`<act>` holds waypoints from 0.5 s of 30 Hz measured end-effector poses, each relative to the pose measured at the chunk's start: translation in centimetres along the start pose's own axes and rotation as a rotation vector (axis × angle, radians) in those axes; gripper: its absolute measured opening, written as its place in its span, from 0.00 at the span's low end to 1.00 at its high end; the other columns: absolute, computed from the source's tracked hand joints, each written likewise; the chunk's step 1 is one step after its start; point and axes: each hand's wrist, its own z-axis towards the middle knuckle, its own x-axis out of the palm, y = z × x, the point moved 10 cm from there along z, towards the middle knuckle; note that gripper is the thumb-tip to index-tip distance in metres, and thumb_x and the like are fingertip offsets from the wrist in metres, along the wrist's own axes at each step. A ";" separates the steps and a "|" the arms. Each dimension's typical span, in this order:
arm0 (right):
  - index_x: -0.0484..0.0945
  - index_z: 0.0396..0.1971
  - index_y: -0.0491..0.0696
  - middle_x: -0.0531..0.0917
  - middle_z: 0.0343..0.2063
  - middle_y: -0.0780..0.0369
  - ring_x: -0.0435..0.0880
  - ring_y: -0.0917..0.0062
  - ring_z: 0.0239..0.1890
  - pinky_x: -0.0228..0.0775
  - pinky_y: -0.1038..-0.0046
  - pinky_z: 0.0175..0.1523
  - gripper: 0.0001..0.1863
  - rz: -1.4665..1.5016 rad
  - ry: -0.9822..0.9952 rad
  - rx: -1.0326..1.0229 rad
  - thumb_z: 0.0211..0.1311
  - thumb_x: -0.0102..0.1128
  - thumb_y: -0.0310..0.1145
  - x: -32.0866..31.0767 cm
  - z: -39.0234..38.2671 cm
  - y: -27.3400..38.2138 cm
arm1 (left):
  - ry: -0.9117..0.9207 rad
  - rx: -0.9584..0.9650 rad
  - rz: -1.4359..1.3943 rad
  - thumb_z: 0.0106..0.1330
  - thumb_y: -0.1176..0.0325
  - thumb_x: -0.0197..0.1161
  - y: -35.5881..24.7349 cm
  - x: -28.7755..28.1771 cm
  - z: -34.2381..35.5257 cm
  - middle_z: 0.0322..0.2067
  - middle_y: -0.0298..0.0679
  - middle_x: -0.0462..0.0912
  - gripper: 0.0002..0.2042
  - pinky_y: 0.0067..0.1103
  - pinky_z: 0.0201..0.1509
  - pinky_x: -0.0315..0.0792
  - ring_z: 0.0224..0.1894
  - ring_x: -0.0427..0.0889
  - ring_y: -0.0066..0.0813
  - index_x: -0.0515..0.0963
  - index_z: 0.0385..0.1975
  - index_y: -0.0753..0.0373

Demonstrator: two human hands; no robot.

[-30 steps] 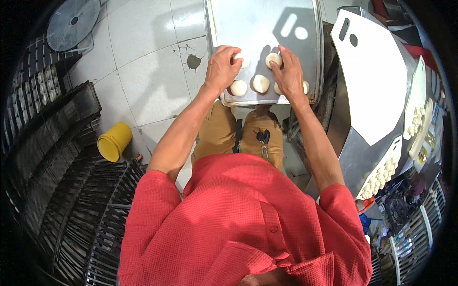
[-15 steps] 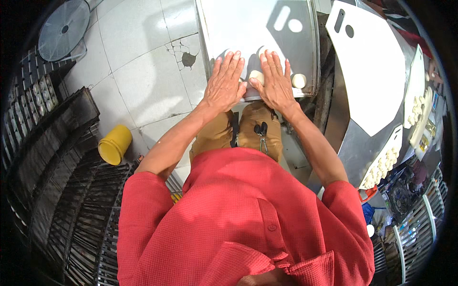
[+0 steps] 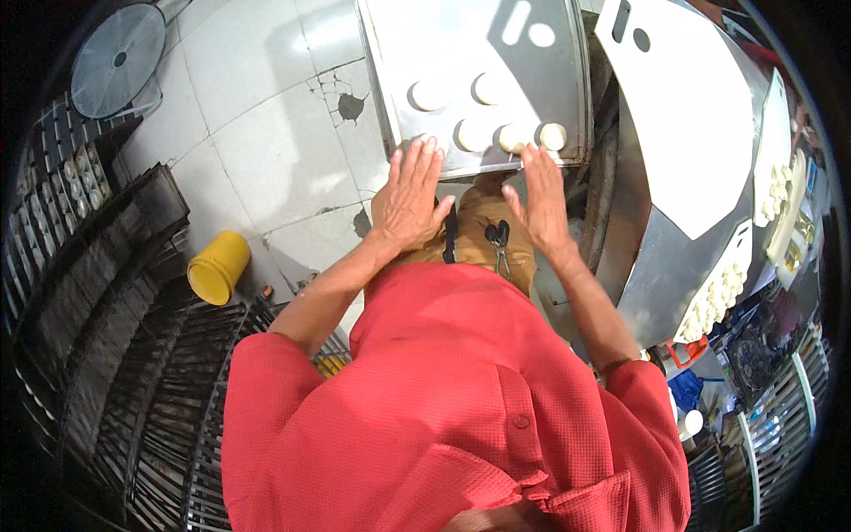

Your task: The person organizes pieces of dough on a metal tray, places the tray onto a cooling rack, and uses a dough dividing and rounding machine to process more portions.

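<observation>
Several pale round dough pieces [image 3: 472, 135] sit on a metal tray [image 3: 425, 35]; I see two in a back row and others along the front. My left hand [image 3: 408, 191] is open, fingers straight, palm down, with fingertips at the tray's front-left edge, partly over a dough piece. My right hand [image 3: 541, 195] is open too, fingers stretched out and thumb apart, just at the front edge below the right-hand dough pieces. I cannot tell whether either hand touches the tray.
To the right are a steel surface [image 3: 647, 284], a large white board [image 3: 678, 133] and boards with small dough pieces [image 3: 714, 293]. At the left are a yellow bucket [image 3: 217, 266], a round fan [image 3: 120, 71] and dark metal racks [image 3: 133, 390] on a cracked tile floor [image 3: 266, 168].
My hands, first curled round two dough pieces, flattened over them and have drawn back toward me. The back two dough pieces are uncovered, and my right hand has shifted slightly rightward.
</observation>
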 end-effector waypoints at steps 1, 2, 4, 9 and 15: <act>0.61 0.69 0.39 0.66 0.68 0.47 0.60 0.51 0.73 0.48 0.50 0.75 0.35 0.020 0.030 0.035 0.66 0.62 0.37 0.6 -1.2 0.1 | -0.002 0.003 0.003 0.65 0.55 0.64 -0.2 0.6 0.1 0.74 0.55 0.50 0.41 0.48 0.78 0.44 0.77 0.47 0.52 0.54 0.72 0.72; 0.62 0.68 0.39 0.67 0.67 0.47 0.60 0.52 0.73 0.48 0.51 0.75 0.35 0.040 0.059 0.069 0.65 0.62 0.37 1.0 -2.2 0.0 | -0.005 0.003 0.035 0.65 0.54 0.65 -0.2 1.3 0.3 0.75 0.55 0.50 0.42 0.48 0.78 0.44 0.78 0.46 0.53 0.54 0.72 0.72; 0.62 0.69 0.39 0.67 0.67 0.47 0.60 0.52 0.73 0.48 0.51 0.75 0.35 0.068 0.077 0.080 0.65 0.62 0.36 1.0 -3.7 0.6 | -0.007 0.000 0.074 0.64 0.52 0.65 -0.1 2.4 0.4 0.75 0.55 0.49 0.43 0.49 0.77 0.43 0.78 0.45 0.53 0.54 0.72 0.73; 0.62 0.68 0.39 0.68 0.67 0.48 0.61 0.53 0.72 0.49 0.52 0.75 0.36 0.175 0.088 0.094 0.63 0.64 0.33 -0.7 -5.6 0.5 | 0.032 -0.002 0.100 0.65 0.52 0.64 -0.7 2.6 0.7 0.75 0.55 0.49 0.42 0.50 0.77 0.42 0.78 0.46 0.54 0.55 0.71 0.73; 0.66 0.65 0.38 0.73 0.63 0.47 0.66 0.51 0.69 0.57 0.56 0.73 0.33 0.291 -0.015 0.073 0.61 0.65 0.30 -5.5 -7.6 -2.6 | -0.070 -0.037 0.190 0.66 0.52 0.63 -5.0 1.8 2.9 0.74 0.55 0.51 0.41 0.50 0.77 0.42 0.77 0.48 0.54 0.56 0.71 0.72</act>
